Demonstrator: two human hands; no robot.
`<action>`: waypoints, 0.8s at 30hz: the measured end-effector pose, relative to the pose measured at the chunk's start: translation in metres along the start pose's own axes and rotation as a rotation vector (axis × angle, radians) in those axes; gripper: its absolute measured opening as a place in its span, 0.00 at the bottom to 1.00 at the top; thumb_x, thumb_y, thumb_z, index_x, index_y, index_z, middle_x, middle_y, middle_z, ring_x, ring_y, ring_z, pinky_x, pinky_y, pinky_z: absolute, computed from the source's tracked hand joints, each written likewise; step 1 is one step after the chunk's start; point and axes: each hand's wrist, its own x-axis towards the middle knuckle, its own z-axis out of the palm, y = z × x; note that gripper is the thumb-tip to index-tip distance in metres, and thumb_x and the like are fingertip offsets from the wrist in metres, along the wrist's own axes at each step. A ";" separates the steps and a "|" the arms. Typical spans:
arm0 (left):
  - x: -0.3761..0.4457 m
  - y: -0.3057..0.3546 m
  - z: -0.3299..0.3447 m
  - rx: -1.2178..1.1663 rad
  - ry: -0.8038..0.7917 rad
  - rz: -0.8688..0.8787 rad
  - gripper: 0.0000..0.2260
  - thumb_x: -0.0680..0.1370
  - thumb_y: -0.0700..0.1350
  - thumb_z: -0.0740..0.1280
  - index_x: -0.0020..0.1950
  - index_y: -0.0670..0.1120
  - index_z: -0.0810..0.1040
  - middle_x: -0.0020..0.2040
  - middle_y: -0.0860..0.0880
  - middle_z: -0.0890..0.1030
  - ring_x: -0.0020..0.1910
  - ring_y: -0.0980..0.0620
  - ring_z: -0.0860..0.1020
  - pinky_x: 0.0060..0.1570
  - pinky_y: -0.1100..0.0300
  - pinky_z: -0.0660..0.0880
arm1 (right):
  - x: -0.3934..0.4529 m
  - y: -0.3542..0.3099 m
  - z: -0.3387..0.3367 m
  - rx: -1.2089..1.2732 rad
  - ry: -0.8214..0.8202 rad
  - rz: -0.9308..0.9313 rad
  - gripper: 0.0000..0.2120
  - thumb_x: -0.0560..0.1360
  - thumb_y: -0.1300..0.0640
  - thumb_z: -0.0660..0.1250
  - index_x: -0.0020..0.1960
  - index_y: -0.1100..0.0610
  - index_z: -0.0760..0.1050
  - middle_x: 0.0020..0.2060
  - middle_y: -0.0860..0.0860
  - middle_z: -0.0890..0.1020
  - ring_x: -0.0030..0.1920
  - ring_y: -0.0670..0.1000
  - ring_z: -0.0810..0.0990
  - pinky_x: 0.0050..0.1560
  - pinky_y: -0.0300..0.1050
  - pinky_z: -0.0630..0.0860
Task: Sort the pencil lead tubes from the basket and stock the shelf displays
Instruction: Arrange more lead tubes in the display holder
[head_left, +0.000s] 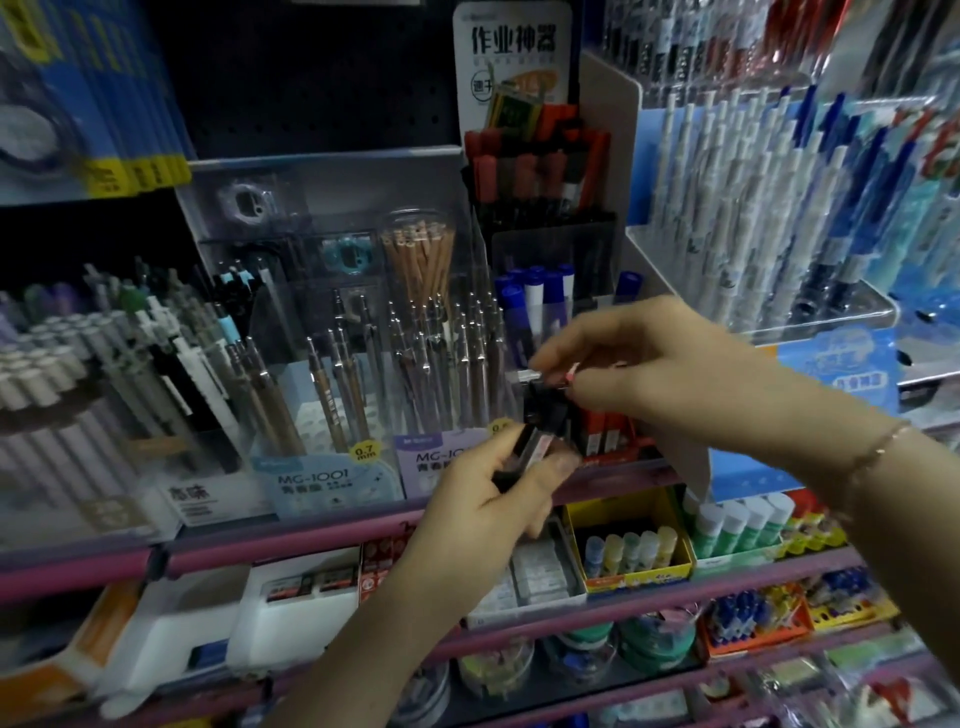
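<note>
1. The small dark, flat plastic pencil lead tubes (530, 441) are looking light and rigid. My judgement is that they are weighing almost nothing, that their smooth faces are making them slippery, and that the leads inside are breaking easily if a tube is dropped.
2. The safest hold is probably a pinch across the narrow sides near the middle, keeping the cap end free.
3. The left hand (498, 493) is curling its fingers and thumb around a few tubes, holding them upright in front of the shelf edge, below the right hand.
4. The right hand (634, 374) is pinching one tube by its pale top end (540, 376) between thumb and fingertips, just above the left hand's bundle; motion blur is hiding the exact contact.
5. The tubes are appearing black with a translucent body and a pinkish label strip; the print is too blurred to read.
6. Just behind the hands, a row of red-and-black tubes (602, 431) is standing in a shelf display, beside the clear acrylic stands of metal mechanical pencils (363, 384).
7. The basket is not showing here.
</note>
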 end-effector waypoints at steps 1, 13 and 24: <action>0.001 0.003 0.001 -0.070 -0.002 -0.031 0.09 0.78 0.51 0.64 0.48 0.46 0.77 0.26 0.53 0.69 0.24 0.58 0.66 0.27 0.70 0.65 | -0.004 -0.003 0.001 0.024 -0.065 0.002 0.08 0.71 0.62 0.69 0.44 0.50 0.82 0.34 0.43 0.83 0.32 0.38 0.79 0.30 0.27 0.71; 0.001 0.009 0.001 -0.341 0.135 -0.090 0.13 0.73 0.52 0.65 0.49 0.44 0.80 0.28 0.47 0.75 0.19 0.58 0.60 0.18 0.68 0.58 | -0.012 0.009 0.000 0.390 0.234 0.140 0.08 0.69 0.69 0.71 0.44 0.62 0.74 0.31 0.56 0.80 0.31 0.51 0.82 0.36 0.41 0.82; -0.006 0.003 0.001 -0.258 0.027 -0.190 0.13 0.82 0.45 0.56 0.51 0.42 0.79 0.31 0.50 0.73 0.21 0.59 0.62 0.20 0.67 0.58 | -0.002 0.026 0.008 -0.554 0.113 -0.109 0.08 0.70 0.60 0.70 0.45 0.50 0.75 0.40 0.47 0.78 0.42 0.48 0.77 0.43 0.39 0.71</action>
